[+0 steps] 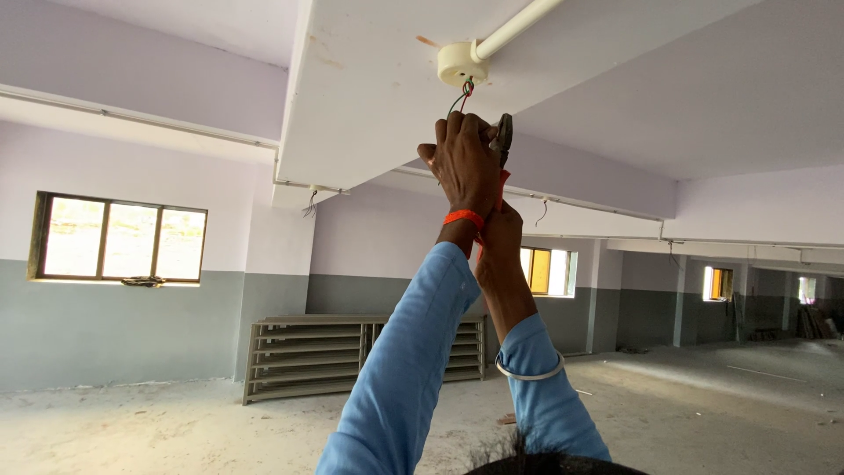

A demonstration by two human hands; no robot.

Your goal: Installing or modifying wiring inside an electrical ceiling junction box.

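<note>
Both my arms, in light blue sleeves, reach up to a round cream ceiling box (461, 62) under a ceiling beam. Red and green wires (463, 93) hang out of the box. My left hand (463, 160) is closed around the wires just below the box; an orange thread circles its wrist. My right hand (498, 233) sits behind and below it, gripping the orange handles of a pair of pliers (503, 141), whose dark jaws stand beside my left fingers. A metal bangle rings my right wrist.
A white conduit pipe (517, 26) runs from the box along the ceiling. Another wire bundle (310, 204) hangs near the wall. Stacked metal frames (308, 356) lean by the far wall. Windows (119, 239) are on the left; the floor is dusty concrete.
</note>
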